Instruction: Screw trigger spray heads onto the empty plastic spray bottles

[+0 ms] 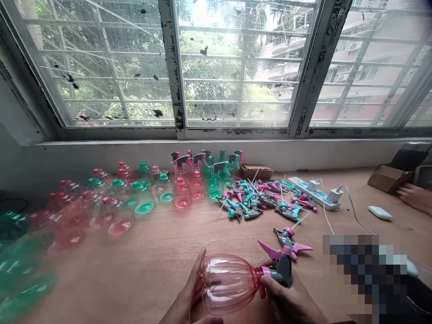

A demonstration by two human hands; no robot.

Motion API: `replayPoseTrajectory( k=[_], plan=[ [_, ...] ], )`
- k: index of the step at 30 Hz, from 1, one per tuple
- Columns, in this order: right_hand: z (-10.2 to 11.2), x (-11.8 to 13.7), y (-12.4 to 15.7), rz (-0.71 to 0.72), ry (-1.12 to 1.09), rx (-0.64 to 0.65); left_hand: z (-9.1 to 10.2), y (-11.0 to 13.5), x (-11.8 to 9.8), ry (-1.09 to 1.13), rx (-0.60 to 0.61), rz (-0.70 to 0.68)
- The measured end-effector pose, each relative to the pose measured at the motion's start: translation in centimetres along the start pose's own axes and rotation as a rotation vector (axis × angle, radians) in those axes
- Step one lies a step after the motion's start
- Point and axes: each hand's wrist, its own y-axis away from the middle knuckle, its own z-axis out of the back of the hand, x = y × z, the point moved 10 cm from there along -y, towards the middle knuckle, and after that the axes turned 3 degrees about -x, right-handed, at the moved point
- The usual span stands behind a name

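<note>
A clear pink spray bottle (229, 283) lies sideways between my hands, just above the table's near edge. My left hand (192, 292) cups its base, thumb along the rim and fingers curled beneath. At the neck, my right hand (278, 290) grips the pink collar of the black and pink spray head (283, 270) with thumb and fingers. The spray head sits on the bottle's mouth; how tightly it is screwed cannot be seen. Just beyond lie loose pink and black spray heads (286, 234), with a larger pile of pink, green and black spray heads (259, 198) behind.
Several open pink and green bottles (116, 216) stand on the left. Bottles with spray heads (216, 180) line the wall under the window. A power strip (313, 193) with cables, a white mouse (380, 213), a cardboard box (391, 175) and another person's hand (416, 198) are on the right.
</note>
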Motion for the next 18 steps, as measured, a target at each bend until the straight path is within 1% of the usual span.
replayPoseTrajectory(
  k=[5,9,11,15,18],
  plan=[
    [-0.2,0.1,0.0,0.009,0.028,0.024,-0.4,0.4,0.5,0.071,0.074,-0.008],
    [-0.2,-0.1,0.0,-0.012,0.01,0.016,-0.4,0.2,-0.3,-0.036,0.071,-0.1],
    [-0.1,-0.2,0.0,-0.011,-0.001,0.008,-0.4,0.0,-0.7,-0.076,0.059,-0.111],
    [-0.2,-0.2,0.0,0.006,-0.024,0.022,-0.5,0.1,-0.7,-0.008,0.082,-0.092],
    [-0.5,-0.4,0.0,0.004,-0.045,0.05,-0.4,0.3,-0.4,0.059,0.099,-0.089]
  ],
)
